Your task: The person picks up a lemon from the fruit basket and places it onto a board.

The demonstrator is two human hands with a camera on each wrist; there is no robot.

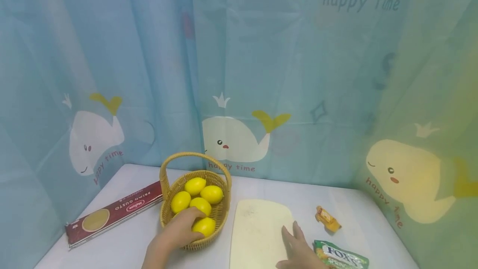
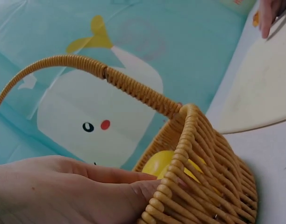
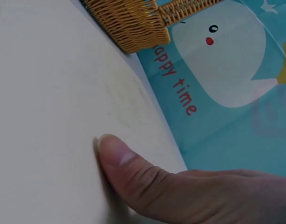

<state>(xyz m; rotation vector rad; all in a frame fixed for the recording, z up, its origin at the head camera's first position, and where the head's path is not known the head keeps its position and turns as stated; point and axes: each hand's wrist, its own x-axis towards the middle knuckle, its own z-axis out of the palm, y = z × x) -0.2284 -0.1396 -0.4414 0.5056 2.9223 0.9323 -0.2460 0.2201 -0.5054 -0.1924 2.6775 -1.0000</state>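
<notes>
A wicker basket (image 1: pixel 224 223) with a tall handle holds several yellow lemons (image 1: pixel 195 186). My left hand (image 1: pixel 182 228) reaches in over its near rim, index finger and thumb curled about the nearest lemon (image 1: pixel 204 227). In the left wrist view the basket's rim hides the fingertips. Right of the basket a cream cutting board (image 1: pixel 257 227) lies flat on the table. My right hand (image 1: pixel 300 250) is at its right edge, fingers spread and loosely straight, holding nothing. The right wrist view has the thumb (image 3: pixel 119 156) extended close over the board.
A long dark red pasta packet (image 1: pixel 115 215) lies left of the basket, its end against it. Right of the board are a small orange wrapper (image 1: pixel 328 219) and a green Fox's bag (image 1: pixel 343 255). A blue whale-print curtain (image 1: pixel 298 74) encloses the white table.
</notes>
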